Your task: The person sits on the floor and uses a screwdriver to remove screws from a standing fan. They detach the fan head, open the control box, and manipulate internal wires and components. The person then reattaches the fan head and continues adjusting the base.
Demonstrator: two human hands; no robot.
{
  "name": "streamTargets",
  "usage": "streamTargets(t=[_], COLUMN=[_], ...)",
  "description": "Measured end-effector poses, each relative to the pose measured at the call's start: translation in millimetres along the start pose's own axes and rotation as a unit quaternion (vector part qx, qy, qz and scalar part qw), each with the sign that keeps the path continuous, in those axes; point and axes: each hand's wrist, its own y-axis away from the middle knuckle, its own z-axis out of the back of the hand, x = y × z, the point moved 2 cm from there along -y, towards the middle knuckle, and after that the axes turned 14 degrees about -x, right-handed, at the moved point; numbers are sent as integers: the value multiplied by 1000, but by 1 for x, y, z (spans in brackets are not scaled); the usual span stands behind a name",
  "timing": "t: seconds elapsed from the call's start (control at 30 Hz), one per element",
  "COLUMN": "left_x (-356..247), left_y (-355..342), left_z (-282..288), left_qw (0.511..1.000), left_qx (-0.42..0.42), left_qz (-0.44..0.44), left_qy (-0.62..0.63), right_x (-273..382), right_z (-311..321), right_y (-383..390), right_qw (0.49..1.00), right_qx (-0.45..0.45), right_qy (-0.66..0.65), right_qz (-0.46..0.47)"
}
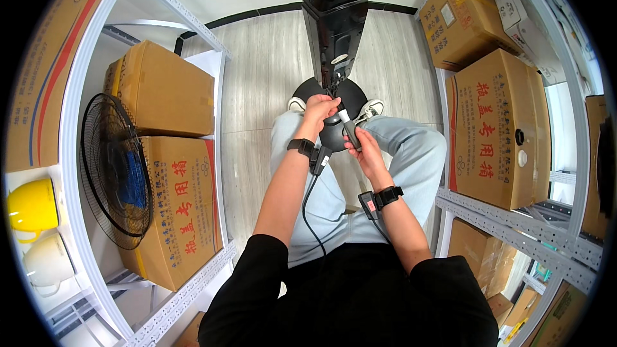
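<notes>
In front of me a tall black column [335, 16] rises from a round black base [308, 89] on the floor, between my feet. My left hand [317, 114] is closed at the narrow lower end of the column, fingertips pinched together. What they hold there is hidden. My right hand [369, 157] grips the dark grey handle of a slim screwdriver-like tool [348, 124]. Its white end tilts up and away toward the column's lower end, close to my left fingertips. Whether its tip touches anything is too small to tell.
Shelves with cardboard boxes [164, 93] stand on my left, and a round black fan grille [116, 170] leans there. Yellow [33, 205] and white [48, 262] mugs sit at far left. More boxes [491, 128] fill the right rack [514, 222]. Cables [307, 218] run from my wrist straps.
</notes>
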Motion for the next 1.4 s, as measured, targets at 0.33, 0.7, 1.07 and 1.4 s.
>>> streamTargets(t=[0.33,0.7,1.07,1.4], left_x=[-4,-3,3,9], left_y=[0,-1,-6,-14], left_z=[0,-2,3,9], left_qw=[995,990,991,998], left_qx=[48,67,82,45], left_qz=[34,55,15,-4], left_qy=[75,115,105,35], right_x=[8,7,11,11], right_z=[-2,-4,-8,-16], right_y=[1,3,7,12], right_qw=[1000,1000,1000,1000], right_qx=[2,17,21,24], right_qy=[1,7,-7,-5], right_qz=[-1,-20,-20,-3])
